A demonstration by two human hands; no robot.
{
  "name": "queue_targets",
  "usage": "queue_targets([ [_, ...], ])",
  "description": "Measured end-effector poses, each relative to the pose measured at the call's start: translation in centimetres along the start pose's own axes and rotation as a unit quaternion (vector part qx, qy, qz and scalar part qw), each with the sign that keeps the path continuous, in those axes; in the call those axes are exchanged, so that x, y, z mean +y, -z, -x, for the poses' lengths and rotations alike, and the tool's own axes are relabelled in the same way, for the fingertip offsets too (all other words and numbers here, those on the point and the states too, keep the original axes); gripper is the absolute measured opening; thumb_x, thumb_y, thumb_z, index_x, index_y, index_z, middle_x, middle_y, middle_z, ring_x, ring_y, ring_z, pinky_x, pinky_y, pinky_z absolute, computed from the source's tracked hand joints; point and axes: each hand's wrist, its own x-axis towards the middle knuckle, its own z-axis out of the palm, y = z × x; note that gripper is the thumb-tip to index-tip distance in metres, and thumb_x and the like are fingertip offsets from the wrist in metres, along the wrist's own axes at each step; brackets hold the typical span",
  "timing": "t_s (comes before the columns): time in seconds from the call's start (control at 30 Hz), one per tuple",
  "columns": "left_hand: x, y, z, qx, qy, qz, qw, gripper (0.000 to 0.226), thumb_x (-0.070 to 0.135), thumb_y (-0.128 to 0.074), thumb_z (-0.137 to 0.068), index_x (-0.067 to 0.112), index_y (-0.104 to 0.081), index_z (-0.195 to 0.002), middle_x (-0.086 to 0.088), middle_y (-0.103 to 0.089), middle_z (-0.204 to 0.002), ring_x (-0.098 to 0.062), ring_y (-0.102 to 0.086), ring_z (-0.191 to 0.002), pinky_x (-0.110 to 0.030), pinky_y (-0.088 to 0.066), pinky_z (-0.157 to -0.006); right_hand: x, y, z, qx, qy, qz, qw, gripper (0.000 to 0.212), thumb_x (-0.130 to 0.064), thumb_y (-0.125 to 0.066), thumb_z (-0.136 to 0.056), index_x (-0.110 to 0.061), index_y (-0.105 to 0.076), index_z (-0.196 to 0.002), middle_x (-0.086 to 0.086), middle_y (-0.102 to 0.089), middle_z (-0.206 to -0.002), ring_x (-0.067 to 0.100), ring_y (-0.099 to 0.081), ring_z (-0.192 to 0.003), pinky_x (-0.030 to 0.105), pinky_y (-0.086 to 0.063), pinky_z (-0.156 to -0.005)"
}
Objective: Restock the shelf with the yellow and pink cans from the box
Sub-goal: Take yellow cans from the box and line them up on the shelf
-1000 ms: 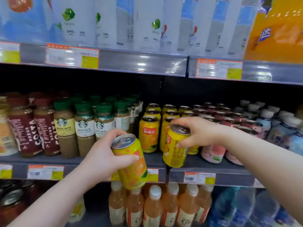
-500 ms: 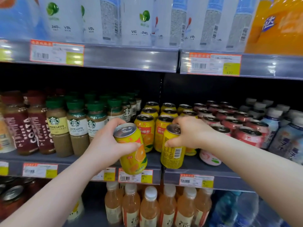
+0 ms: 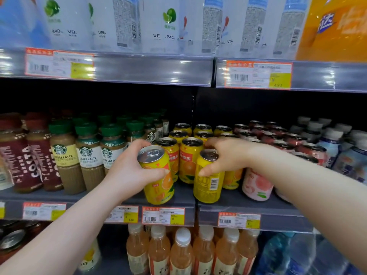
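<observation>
My left hand point(image 3: 127, 171) grips a yellow orange-print can point(image 3: 158, 181), tilted slightly, its base at the front edge of the middle shelf point(image 3: 248, 203). My right hand point(image 3: 224, 157) holds a second yellow can point(image 3: 208, 181) by its top; this can stands upright on the shelf, in front of the rows of yellow cans point(image 3: 190, 153). Pink peach cans point(image 3: 257, 185) fill the rows to the right. The box is out of view.
Starbucks latte bottles point(image 3: 87, 155) and Costa bottles point(image 3: 17, 155) stand left of the cans, pale blue bottles point(image 3: 333, 143) at far right. The shelf above carries white cartons point(image 3: 164, 22). Below are orange drink bottles point(image 3: 182, 253) and price tags point(image 3: 163, 215).
Both hands moved forward and down toward the shelf. The left can went from mid-air below the shelf edge up onto its front. The right can now rests on the shelf.
</observation>
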Motion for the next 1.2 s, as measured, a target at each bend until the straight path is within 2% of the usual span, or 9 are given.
queue_targets([
  [0.1, -0.2, 0.1, -0.4, 0.004, 0.005, -0.001, 1.0, 0.062, 0.032, -0.083, -0.058, 0.038, -0.042, -0.105, 0.021, -0.054, -0.092, 0.003, -0.053, -0.08, -0.017, -0.04, -0.056, 0.3, 1.0, -0.1, -0.057, 0.03, 0.015, 0.998, 0.092, -0.067, -0.067, -0.061, -0.033, -0.032, -0.139, -0.004, -0.04, -0.142, 0.018, -0.05, -0.114, 0.025, -0.046, -0.076],
  [0.27, -0.5, -0.1, -0.9, 0.017, 0.006, 0.002, 1.0, 0.065, 0.031, -0.083, -0.058, 0.038, -0.039, -0.105, 0.022, -0.05, -0.09, 0.004, -0.05, -0.078, -0.015, -0.038, -0.055, -0.8, -1.0, -0.7, 0.091, -0.008, 0.112, 0.99, 0.087, -0.091, -0.037, -0.054, -0.019, -0.056, -0.1, -0.001, -0.06, -0.095, 0.018, -0.053, -0.08, 0.028, -0.043, -0.058],
  [0.37, -0.7, -0.3, -1.1, 0.012, 0.006, -0.004, 1.0, 0.066, 0.032, -0.084, -0.057, 0.038, -0.039, -0.106, 0.022, -0.049, -0.091, 0.004, -0.049, -0.08, -0.016, -0.037, -0.055, -0.3, 0.1, -0.8, 0.013, -0.01, 0.083, 0.996, 0.101, -0.093, -0.038, -0.049, -0.021, -0.05, -0.119, -0.001, -0.062, -0.106, 0.016, -0.06, -0.085, 0.029, -0.051, -0.067],
  [0.47, -0.8, -0.4, -1.4, 0.011, 0.006, -0.002, 1.0, 0.065, 0.031, -0.084, -0.057, 0.039, -0.04, -0.105, 0.023, -0.05, -0.09, 0.004, -0.049, -0.078, -0.015, -0.036, -0.054, 0.3, 1.8, -0.4, -0.072, 0.001, 0.02, 0.997, 0.091, -0.071, -0.064, -0.059, -0.027, -0.036, -0.134, -0.004, -0.06, -0.11, 0.009, -0.065, -0.079, 0.027, -0.053, -0.066],
  [0.53, -0.8, -0.5, -1.6, 0.003, 0.003, 0.006, 1.0, 0.065, 0.031, -0.083, -0.057, 0.04, -0.041, -0.106, 0.023, -0.051, -0.091, 0.003, -0.051, -0.08, -0.017, -0.039, -0.055, 0.2, 1.5, -0.4, -0.023, 0.007, 0.053, 0.998, 0.078, -0.071, -0.063, -0.062, -0.024, -0.046, -0.122, -0.004, -0.058, -0.106, 0.012, -0.06, -0.081, 0.027, -0.049, -0.062],
  [0.63, -0.8, -0.7, -1.6, -0.016, -0.001, 0.013, 1.0, 0.065, 0.03, -0.083, -0.057, 0.042, -0.042, -0.107, 0.023, -0.053, -0.092, 0.001, -0.053, -0.082, -0.018, -0.042, -0.056, 0.0, 0.5, -0.4, 0.04, -0.002, 0.103, 0.994, 0.089, -0.087, -0.046, -0.054, -0.02, -0.051, -0.112, -0.002, -0.058, -0.099, 0.016, -0.055, -0.084, 0.029, -0.049, -0.064],
  [0.9, -0.6, -1.8, -2.3, -0.028, -0.013, 0.012, 0.999, 0.074, 0.023, -0.083, -0.059, 0.038, -0.048, -0.123, 0.003, -0.042, -0.122, -0.019, -0.051, -0.105, -0.027, -0.048, -0.074, 0.6, 0.9, -0.4, -0.004, 0.031, 0.057, 0.998, 0.074, -0.069, -0.062, -0.064, -0.026, -0.045, -0.122, -0.005, -0.059, -0.108, 0.016, -0.057, -0.091, 0.034, -0.053, -0.076],
  [1.07, -0.6, -2.5, -2.3, -0.041, -0.059, 0.03, 0.997, 0.074, 0.018, -0.079, -0.067, 0.034, -0.047, -0.131, 0.011, -0.043, -0.125, -0.008, -0.045, -0.112, -0.029, -0.042, -0.092, 0.4, 1.4, -0.1, -0.02, 0.022, 0.045, 0.999, 0.081, -0.068, -0.063, -0.065, -0.029, -0.038, -0.133, -0.003, -0.053, -0.125, 0.016, -0.053, -0.099, 0.029, -0.048, -0.076],
  [1.2, -1.9, -2.5, -2.0, -0.043, -0.068, -0.039, 0.996, 0.066, 0.022, -0.074, -0.075, 0.036, -0.044, -0.132, 0.009, -0.036, -0.13, -0.005, -0.035, -0.114, -0.017, -0.032, -0.087, 0.1, 2.0, -0.1, -0.014, 0.018, 0.051, 0.998, 0.085, -0.067, -0.064, -0.066, -0.031, -0.034, -0.137, -0.001, -0.046, -0.136, 0.021, -0.049, -0.116, 0.033, -0.047, -0.089],
])
